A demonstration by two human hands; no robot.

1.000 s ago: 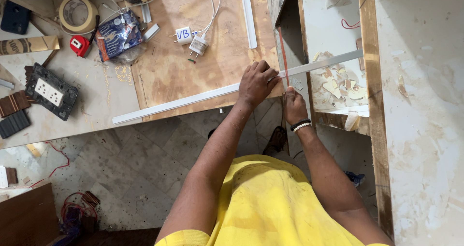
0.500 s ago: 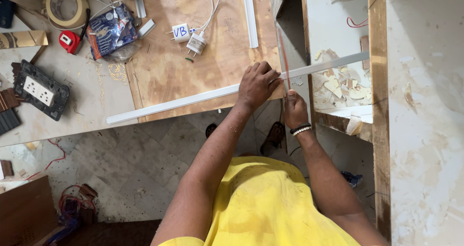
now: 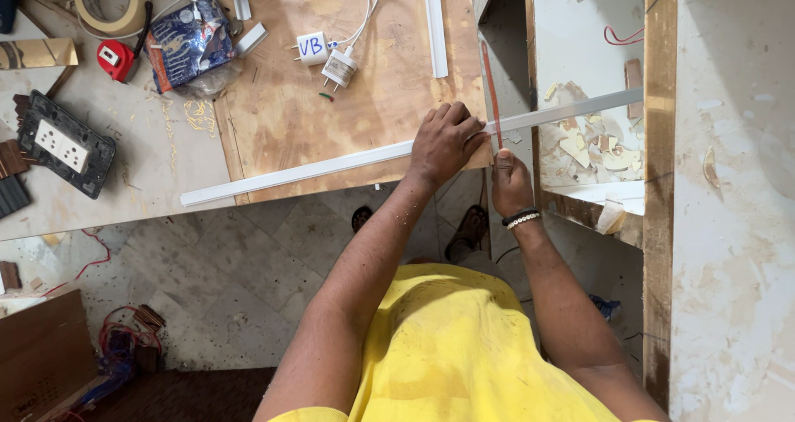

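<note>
Left hand [image 3: 445, 143] presses strip [image 3: 331, 163]; right hand [image 3: 509, 182] grips blade [image 3: 490, 91].

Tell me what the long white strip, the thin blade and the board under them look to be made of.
Strip: likely plastic trunking, smooth, matte white, thin and straight. Blade: probably metal, narrow and flat, with a reddish-orange coat. Board: plywood, unfinished, brown with visible grain, stains and a raw edge. The left hand presses the strip; the right hand holds the blade.
</note>
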